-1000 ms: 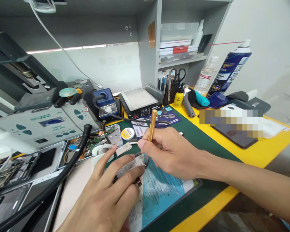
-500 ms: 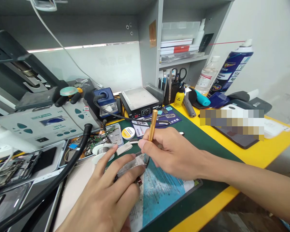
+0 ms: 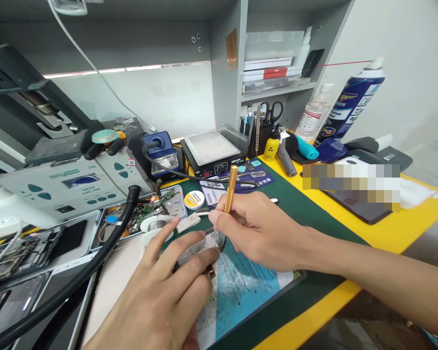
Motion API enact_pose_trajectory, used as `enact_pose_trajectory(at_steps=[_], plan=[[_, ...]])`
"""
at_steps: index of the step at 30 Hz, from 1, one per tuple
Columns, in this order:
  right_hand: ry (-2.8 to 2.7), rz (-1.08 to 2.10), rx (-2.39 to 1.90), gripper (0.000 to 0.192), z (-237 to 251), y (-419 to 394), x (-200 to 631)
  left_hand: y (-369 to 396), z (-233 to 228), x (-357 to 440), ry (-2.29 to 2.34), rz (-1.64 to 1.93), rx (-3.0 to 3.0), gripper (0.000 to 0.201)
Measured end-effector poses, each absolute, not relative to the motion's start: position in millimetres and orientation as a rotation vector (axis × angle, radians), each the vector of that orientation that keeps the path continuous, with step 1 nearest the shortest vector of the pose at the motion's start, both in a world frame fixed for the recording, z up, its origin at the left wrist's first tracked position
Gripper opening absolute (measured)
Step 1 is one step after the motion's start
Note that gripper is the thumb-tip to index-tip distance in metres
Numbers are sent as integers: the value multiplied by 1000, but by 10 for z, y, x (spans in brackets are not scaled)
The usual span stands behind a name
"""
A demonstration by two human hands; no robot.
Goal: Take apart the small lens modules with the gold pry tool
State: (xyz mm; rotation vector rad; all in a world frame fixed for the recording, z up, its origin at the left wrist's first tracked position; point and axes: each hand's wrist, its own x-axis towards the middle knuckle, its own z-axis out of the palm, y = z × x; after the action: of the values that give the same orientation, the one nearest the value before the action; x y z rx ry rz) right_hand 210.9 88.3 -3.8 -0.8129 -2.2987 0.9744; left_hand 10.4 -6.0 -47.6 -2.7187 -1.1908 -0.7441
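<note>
Left hand: the left hand [image 3: 168,291] lies nearest the camera, palm down and fingers spread, pressing a small silvery part [image 3: 199,250] flat against the blue work mat [image 3: 241,287]; it grips nothing.
Right hand: the right hand [image 3: 259,228] reaches in from the right, fingers closed pen-fashion round a gold-handled tool [image 3: 229,187] that stands nearly upright, its tip down at the silvery part just beside the left fingertips.
Silvery part: it sits at the upper left corner of the blue mat, between the two hands and partly hidden by the fingers; what it is cannot be told.
Bench surface: the blue mat lies on a green mat [image 3: 306,214] bordered by a yellow bench edge [image 3: 405,228].
Left of the hands: a thick black hose [image 3: 95,262] runs across opened devices, with a bare circuit board in a tray [image 3: 146,211] and a white solder spool [image 3: 155,226] near the left fingers.
Behind the hands: a round yellow tin [image 3: 194,199] sits just beyond the tool, then a black hot plate [image 3: 213,153] and a blue soldering stand [image 3: 160,148].
Far right: a blue spray can [image 3: 354,104] and a clear bottle [image 3: 314,114] stand by the wall, near scissors [image 3: 272,112] in a tool holder.
Far left: a grey rework station [image 3: 69,182] lines the back of the bench.
</note>
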Motion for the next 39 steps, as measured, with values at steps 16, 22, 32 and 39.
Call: enact_pose_trajectory(at_steps=[16,22,32,39], plan=[[-2290,973,-885,34,-3,910,2132,-74,-470,108,-1157,-751,-2715,22],[-2290,1001,-888,32,-4,905,2129,-50,-485,103,-1163,-744,-2718,28],[-2284,1005,-884,34,-5,904,2130,-71,-480,111,-1157,-722,-2713,26],[-2275,1018,-902,35,5,905,2132,-78,-479,102,-1177,-704,-2702,22]])
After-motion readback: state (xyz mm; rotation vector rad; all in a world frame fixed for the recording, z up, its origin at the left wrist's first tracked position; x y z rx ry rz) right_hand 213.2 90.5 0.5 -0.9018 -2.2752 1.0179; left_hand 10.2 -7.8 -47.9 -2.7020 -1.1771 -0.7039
